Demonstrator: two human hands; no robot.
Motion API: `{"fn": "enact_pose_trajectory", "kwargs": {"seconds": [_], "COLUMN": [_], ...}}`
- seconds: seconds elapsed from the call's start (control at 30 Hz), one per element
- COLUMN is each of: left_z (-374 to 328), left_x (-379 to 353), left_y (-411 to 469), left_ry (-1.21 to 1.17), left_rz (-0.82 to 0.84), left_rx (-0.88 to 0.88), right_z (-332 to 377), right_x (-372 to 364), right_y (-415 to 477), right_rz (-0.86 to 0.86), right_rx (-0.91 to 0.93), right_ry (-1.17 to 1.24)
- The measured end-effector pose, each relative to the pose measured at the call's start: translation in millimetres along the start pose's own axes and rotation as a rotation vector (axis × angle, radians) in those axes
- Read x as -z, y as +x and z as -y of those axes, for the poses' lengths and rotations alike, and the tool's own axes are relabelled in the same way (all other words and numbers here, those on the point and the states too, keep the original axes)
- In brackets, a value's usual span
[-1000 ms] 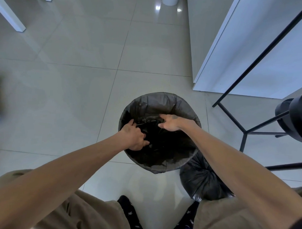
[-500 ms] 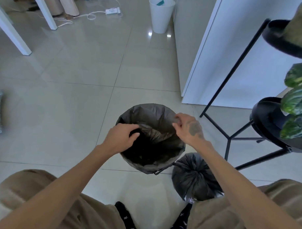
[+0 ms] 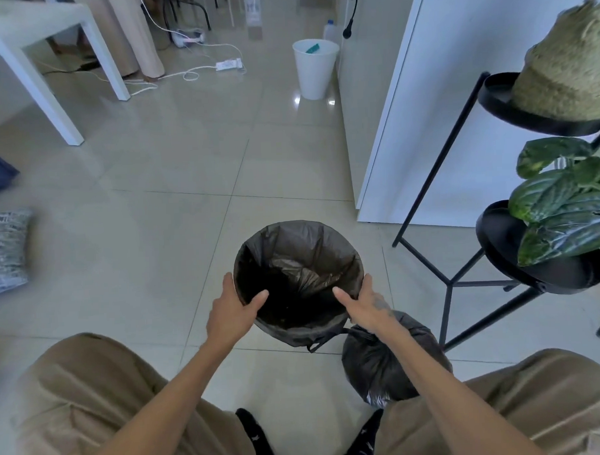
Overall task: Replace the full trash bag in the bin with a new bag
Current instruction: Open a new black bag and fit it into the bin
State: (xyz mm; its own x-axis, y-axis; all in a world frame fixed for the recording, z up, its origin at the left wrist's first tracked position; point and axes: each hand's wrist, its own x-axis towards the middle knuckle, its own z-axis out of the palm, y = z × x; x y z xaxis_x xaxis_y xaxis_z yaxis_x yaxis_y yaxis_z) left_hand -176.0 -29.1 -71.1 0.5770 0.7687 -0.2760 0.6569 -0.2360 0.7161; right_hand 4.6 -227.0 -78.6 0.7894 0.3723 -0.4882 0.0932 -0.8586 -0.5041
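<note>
– So, nearest first: what lies by the knees?
– The full trash bag (image 3: 375, 367), knotted shut, sits on the floor at about 5 o'clock from the bin (image 3: 237, 263), just beside its base. Set aside there, I'd say, so it is handy for carrying off
– And the hands?
– Both are on the rim. The left hand (image 3: 232, 313) grips at 8 o'clock, thumb inside and fingers outside; the right hand (image 3: 366, 305) does the same at 4 o'clock. Each pinches the new bag (image 3: 302, 247) against the edge
– Why hold it so?
– Probably to seat the folded-over top and steady the bin. The liner opens down inside and its hem laps over the rim, with a loose loop hanging at 6 o'clock
– Anything in the way?
– A black plant stand (image 3: 493, 241) at 3 o'clock has a leg close to the bin. A white cabinet (image 3: 423, 104) stands at 1 o'clock. Farther off there is a white wastebasket (image 3: 315, 73) at 12, a power strip (image 3: 229, 64) with cords at 11, a white table (image 3: 29, 22) at 10 and a cushion (image 3: 5, 251) at 9. Only the full bag crowds the bin
</note>
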Motion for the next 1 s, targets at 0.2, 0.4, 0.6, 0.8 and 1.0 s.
{"fn": "enact_pose_trajectory", "kwargs": {"seconds": [0.2, 0.4, 0.6, 0.8, 1.0], "left_z": [2.9, 0.1, -41.4, -90.8, -122.7], "left_x": [-22.1, -30.3, -47.9, -78.6, -114.7], "left_y": [-11.3, -3.5, 21.7, 60.0, 98.5], "left_ry": [-0.341, -0.412, -0.425, -0.445, -0.457], "left_rz": [0.034, 0.004, 0.021, 0.057, 0.089], "left_rx": [0.051, 0.009, -0.07, -0.114, -0.112], "right_z": [8.3, 9.4, 2.4, -9.0, -19.2], "right_x": [-15.6, -15.6, 17.2, 60.8, 86.0], "right_y": [-13.8, -7.5, 12.0, 53.5, 94.4], "right_rz": [-0.091, -0.164, -0.243, -0.34, -0.416], "right_rx": [-0.034, -0.041, -0.05, -0.052, -0.089], "right_ry": [0.101, 0.167, 0.208, 0.287, 0.331]}}
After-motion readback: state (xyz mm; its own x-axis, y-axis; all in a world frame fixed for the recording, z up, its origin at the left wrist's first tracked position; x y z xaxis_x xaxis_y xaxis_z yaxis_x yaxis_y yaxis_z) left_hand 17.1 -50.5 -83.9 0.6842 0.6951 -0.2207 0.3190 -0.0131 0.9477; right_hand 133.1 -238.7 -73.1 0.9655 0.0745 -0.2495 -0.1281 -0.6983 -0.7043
